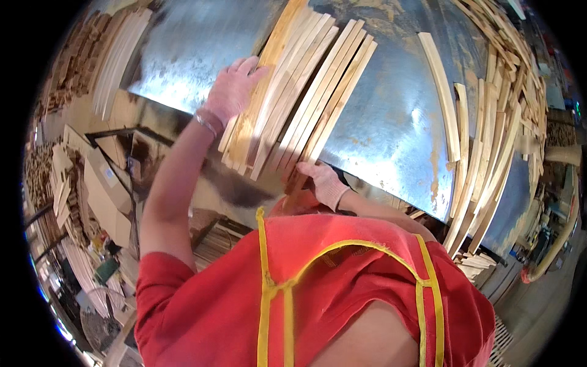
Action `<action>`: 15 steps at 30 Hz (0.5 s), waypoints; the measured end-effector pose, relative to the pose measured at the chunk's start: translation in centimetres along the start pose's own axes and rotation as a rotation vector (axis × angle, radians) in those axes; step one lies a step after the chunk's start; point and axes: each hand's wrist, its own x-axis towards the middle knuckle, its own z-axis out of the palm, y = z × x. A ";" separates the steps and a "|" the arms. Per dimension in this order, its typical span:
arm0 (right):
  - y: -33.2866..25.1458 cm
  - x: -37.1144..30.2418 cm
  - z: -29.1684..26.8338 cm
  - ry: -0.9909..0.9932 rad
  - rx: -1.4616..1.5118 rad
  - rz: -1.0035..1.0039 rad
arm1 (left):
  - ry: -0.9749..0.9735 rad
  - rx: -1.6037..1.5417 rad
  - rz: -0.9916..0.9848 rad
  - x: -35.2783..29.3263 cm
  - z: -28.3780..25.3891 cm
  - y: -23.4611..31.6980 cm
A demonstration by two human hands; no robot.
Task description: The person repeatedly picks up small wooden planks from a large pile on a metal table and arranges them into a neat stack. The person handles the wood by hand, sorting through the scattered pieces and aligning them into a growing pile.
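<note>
On a shiny metal table [391, 122] lies a row of pale wooden strips [299, 73], their near ends jutting past the table's front edge. My left hand [235, 85], in a pale glove, rests at the left side of the row, fingers stretched onto a wider, yellower board [263, 92]. At the near end of the row's right side, my right hand [327, 185], also gloved, grips the end of a wooden strip. Its thumb shows on the wood, while the other fingers are mostly hidden underneath. A narrow dark gap splits the row into two groups.
One separate strip [441, 92] lies right of the row. Beyond it a heap of loose strips [489, 153] covers the table's right end. Stacked wood [76, 55] stands at the far left. A fan [101, 318] and cardboard [107, 189] are at the lower left.
</note>
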 end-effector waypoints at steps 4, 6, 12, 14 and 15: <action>-5.3 -6.8 1.9 -0.048 0.114 -0.023 | 0.245 -0.799 -0.154 -4.0 0.2 8.6; -7.0 -9.2 3.3 0.021 0.176 -0.027 | -0.289 -1.164 -0.330 -2.9 -3.9 14.3; -7.6 -9.7 2.1 0.092 -0.153 -0.160 | -0.254 -1.427 -0.324 -0.7 2.1 19.5; -7.0 -9.2 1.0 0.105 -0.297 -0.201 | -0.328 -1.745 -0.306 -0.8 2.7 18.6; -6.2 -8.6 0.3 0.119 -0.372 -0.225 | -0.327 -1.689 -0.270 -0.7 1.3 18.4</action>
